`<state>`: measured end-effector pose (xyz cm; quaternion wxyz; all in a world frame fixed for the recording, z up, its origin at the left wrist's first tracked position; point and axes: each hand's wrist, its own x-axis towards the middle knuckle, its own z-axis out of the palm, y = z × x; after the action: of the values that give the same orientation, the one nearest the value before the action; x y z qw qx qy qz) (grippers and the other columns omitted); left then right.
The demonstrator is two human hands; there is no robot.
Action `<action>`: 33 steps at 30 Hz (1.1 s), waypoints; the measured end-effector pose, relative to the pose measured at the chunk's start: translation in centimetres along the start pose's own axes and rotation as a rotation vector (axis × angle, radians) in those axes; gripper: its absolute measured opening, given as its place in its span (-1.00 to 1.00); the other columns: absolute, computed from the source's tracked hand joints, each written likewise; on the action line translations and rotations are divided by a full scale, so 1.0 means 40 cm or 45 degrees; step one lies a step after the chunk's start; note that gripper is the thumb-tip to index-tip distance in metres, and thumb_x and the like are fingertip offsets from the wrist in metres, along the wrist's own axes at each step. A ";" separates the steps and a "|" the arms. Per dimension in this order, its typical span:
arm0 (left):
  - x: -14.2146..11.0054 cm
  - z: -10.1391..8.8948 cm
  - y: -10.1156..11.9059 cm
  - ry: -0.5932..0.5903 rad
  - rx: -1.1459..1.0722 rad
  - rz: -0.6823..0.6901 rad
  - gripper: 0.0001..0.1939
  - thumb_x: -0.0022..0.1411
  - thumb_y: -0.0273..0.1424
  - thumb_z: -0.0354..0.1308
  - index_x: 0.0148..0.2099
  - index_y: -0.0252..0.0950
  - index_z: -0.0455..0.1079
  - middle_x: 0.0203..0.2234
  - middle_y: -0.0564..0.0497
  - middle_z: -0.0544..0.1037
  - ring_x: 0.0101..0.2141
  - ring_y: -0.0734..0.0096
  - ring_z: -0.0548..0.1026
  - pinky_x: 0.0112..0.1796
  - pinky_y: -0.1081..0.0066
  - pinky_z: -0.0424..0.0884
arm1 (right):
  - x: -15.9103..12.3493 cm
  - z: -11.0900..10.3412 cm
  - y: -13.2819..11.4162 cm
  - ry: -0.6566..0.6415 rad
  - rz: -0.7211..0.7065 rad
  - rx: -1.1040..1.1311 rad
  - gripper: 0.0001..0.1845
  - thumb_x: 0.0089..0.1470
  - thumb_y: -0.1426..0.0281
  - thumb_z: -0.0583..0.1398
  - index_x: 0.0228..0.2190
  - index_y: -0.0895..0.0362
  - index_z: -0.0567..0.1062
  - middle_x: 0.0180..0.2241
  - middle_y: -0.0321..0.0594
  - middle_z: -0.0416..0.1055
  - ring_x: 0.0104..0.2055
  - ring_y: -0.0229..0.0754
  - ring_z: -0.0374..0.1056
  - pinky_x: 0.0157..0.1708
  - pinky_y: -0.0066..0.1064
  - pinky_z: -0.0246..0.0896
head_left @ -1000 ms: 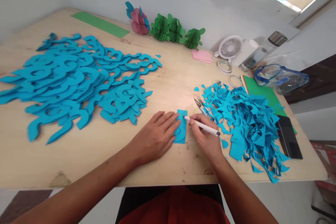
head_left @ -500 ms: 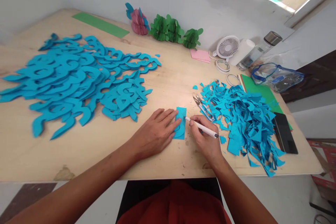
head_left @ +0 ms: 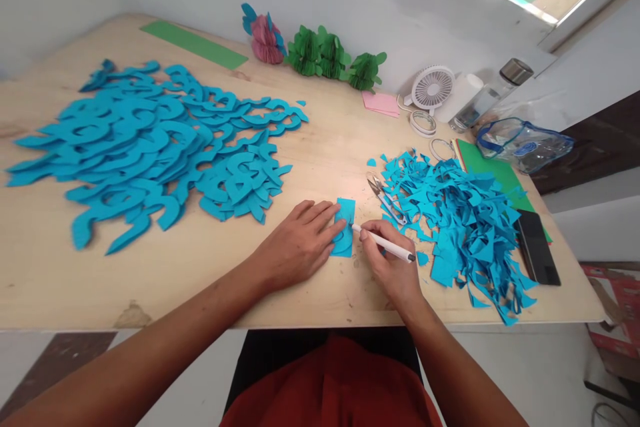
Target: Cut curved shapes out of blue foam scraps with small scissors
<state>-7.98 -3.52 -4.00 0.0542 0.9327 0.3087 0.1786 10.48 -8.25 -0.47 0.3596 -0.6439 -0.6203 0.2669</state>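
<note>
blue paper is pinned flat to table near middle of front edge by left hand, fingers laid out, slightly apart. white pen is clamped in fingers of right hand, tip at paper's right side. blue scraps heaped toward right edge, looped cutouts piled toward left.

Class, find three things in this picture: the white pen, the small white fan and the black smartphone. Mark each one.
White pen (head_left: pixel 390 247): head view, on the barrel.
Small white fan (head_left: pixel 433 88): head view, middle of the round grille.
Black smartphone (head_left: pixel 539 247): head view, middle of its dark upper face.
</note>
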 end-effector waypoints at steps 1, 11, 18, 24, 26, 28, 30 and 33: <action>0.000 0.001 0.000 -0.003 0.000 0.003 -0.60 0.27 -0.45 -0.05 0.14 -0.33 0.32 0.12 -0.24 0.37 0.13 0.07 0.28 0.09 0.05 0.19 | -0.001 0.001 -0.001 -0.006 0.003 0.005 -0.83 0.10 0.34 0.11 -0.44 0.11 0.47 -0.54 -0.30 0.41 -0.52 -0.27 0.26 -0.49 -0.45 0.14; -0.002 0.004 0.000 0.042 -0.014 0.011 -0.62 0.26 -0.46 -0.03 0.11 -0.33 0.34 0.11 -0.24 0.39 0.11 0.06 0.30 0.08 0.03 0.20 | 0.002 0.002 -0.007 -0.032 0.063 0.081 -0.80 0.07 0.31 0.12 -0.46 0.11 0.49 -0.52 -0.27 0.44 -0.53 -0.25 0.25 -0.52 -0.45 0.15; -0.003 0.006 -0.003 0.022 0.005 0.017 -0.63 0.29 -0.44 -0.06 0.10 -0.36 0.35 0.11 -0.26 0.38 0.11 0.07 0.30 0.08 0.05 0.19 | 0.013 -0.007 -0.008 -0.072 0.072 0.096 -0.81 0.06 0.32 0.12 -0.49 0.11 0.47 -0.54 -0.29 0.41 -0.52 -0.25 0.25 -0.52 -0.45 0.13; -0.004 0.010 -0.006 0.024 -0.024 0.019 -0.64 0.30 -0.39 -0.04 0.09 -0.32 0.35 0.11 -0.24 0.38 0.11 0.08 0.29 0.08 0.04 0.19 | 0.016 -0.011 -0.003 -0.100 0.041 0.067 -0.81 0.06 0.33 0.11 -0.49 0.10 0.46 -0.54 -0.28 0.40 -0.52 -0.24 0.24 -0.52 -0.45 0.12; -0.003 0.010 -0.005 0.017 -0.024 0.015 -0.64 0.29 -0.38 -0.03 0.10 -0.32 0.34 0.12 -0.25 0.37 0.11 0.07 0.28 0.08 0.04 0.19 | 0.014 -0.011 -0.002 -0.101 0.040 0.065 -0.82 0.07 0.33 0.11 -0.48 0.10 0.46 -0.53 -0.28 0.41 -0.51 -0.24 0.25 -0.51 -0.45 0.12; -0.003 0.010 -0.003 0.006 -0.015 0.011 -0.63 0.29 -0.38 -0.03 0.11 -0.33 0.33 0.13 -0.26 0.36 0.12 0.07 0.28 0.08 0.04 0.18 | 0.010 -0.011 -0.001 -0.098 0.037 0.064 -0.82 0.07 0.33 0.11 -0.48 0.10 0.46 -0.54 -0.28 0.41 -0.51 -0.24 0.25 -0.50 -0.45 0.12; -0.002 0.009 -0.001 -0.002 -0.008 0.012 -0.63 0.30 -0.38 -0.04 0.11 -0.34 0.32 0.13 -0.27 0.35 0.12 0.06 0.27 0.08 0.04 0.18 | 0.006 -0.009 0.000 -0.085 0.031 0.066 -0.82 0.07 0.33 0.11 -0.48 0.10 0.47 -0.54 -0.29 0.41 -0.52 -0.25 0.26 -0.50 -0.44 0.12; -0.001 0.009 0.000 -0.002 -0.001 0.022 -0.63 0.29 -0.38 -0.04 0.10 -0.36 0.33 0.12 -0.29 0.35 0.11 0.04 0.28 0.06 0.04 0.20 | 0.000 -0.007 0.004 -0.063 0.024 0.078 -0.81 0.07 0.32 0.11 -0.47 0.11 0.48 -0.53 -0.29 0.42 -0.51 -0.24 0.27 -0.49 -0.45 0.13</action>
<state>-7.88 -3.53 -4.36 0.0532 0.9354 0.3007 0.1783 10.81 -8.29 -0.44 0.3612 -0.6315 -0.6146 0.3052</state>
